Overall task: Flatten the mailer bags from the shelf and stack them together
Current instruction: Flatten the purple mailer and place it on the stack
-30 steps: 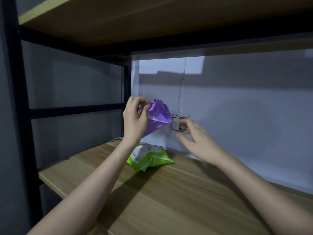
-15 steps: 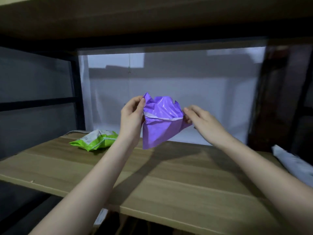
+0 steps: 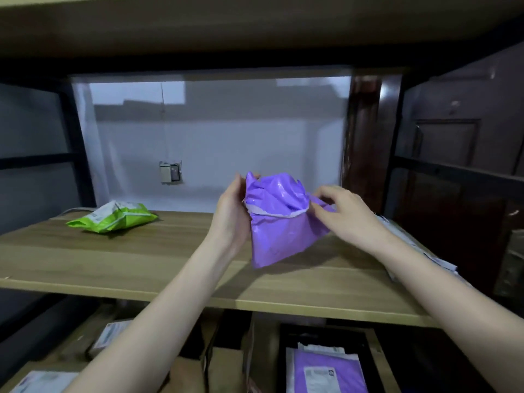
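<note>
From the head view, the left hand [image 3: 231, 212] and right hand [image 3: 344, 212] both pinch the crumpled purple bag [image 3: 279, 222], held up above the shelf [image 3: 170, 268]. Next it needs pulling flat. The green bag [image 3: 113, 217] waits.

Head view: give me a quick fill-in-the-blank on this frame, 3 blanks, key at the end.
1. Both hands hold a crumpled mailer bag whose colour is ____.
2. The green bag lies on the wooden shelf, on the side of the person's ____ hand.
3. The left hand and the right hand hold the bag ____ the shelf board, not pressed flat on it.

Missing words: purple; left; above
</note>
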`<state>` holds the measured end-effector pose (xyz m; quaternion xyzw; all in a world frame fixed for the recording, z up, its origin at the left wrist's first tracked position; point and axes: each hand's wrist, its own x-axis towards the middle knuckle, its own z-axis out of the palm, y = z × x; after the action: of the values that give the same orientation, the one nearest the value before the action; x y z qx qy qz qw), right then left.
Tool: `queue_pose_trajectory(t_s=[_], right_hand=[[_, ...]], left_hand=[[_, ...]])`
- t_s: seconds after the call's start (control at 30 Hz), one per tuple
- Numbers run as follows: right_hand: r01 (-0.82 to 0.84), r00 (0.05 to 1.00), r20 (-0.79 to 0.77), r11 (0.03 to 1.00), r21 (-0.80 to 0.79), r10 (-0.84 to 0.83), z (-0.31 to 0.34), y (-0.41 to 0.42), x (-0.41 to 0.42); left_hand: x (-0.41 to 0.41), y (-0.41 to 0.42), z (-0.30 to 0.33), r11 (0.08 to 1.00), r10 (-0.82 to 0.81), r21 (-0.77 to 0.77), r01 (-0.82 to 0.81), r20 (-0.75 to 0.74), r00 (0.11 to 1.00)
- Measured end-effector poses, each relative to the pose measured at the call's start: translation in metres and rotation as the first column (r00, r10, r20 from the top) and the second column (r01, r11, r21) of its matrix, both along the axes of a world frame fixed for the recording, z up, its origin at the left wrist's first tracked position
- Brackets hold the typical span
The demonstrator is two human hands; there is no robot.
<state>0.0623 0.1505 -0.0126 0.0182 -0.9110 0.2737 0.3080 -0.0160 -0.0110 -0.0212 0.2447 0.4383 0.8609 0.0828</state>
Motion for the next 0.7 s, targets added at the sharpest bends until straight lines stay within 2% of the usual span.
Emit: queue_pose_trajectory(t_s=[0.07, 0.2, 0.33, 0.53, 0.7], right_hand=[[0.007, 0.999, -0.038, 1.0, 0.015, -0.006, -0.004, -0.001, 0.011], [0.025, 0.992, -0.121, 1.0, -0.013, -0.026, -0.006, 0.001, 0.024], [0.041, 0.987, -0.155, 0.998, -0.042, -0.048, -0.007, 0.006, 0.034], [0.009, 0.984, -0.177, 0.994, -0.111, -0.029, -0.013, 0.014, 0.044], [-0.032, 0.997, -0.068, 0.995, -0.091, 0.026, -0.022, 0.019, 0.049]], left_hand=[[0.012, 0.005, 0.0, 0.997, 0.008, -0.078, -0.011, -0.04, 0.999], [0.026, 0.007, -0.002, 0.956, 0.156, -0.209, -0.208, -0.237, 0.959], [0.034, 0.003, -0.003, 0.929, 0.217, -0.246, -0.277, -0.245, 0.945], [0.026, -0.012, 0.001, 0.828, 0.465, -0.207, -0.521, -0.265, 0.845], [0.025, -0.017, -0.002, 0.776, 0.535, -0.199, -0.598, -0.294, 0.792]])
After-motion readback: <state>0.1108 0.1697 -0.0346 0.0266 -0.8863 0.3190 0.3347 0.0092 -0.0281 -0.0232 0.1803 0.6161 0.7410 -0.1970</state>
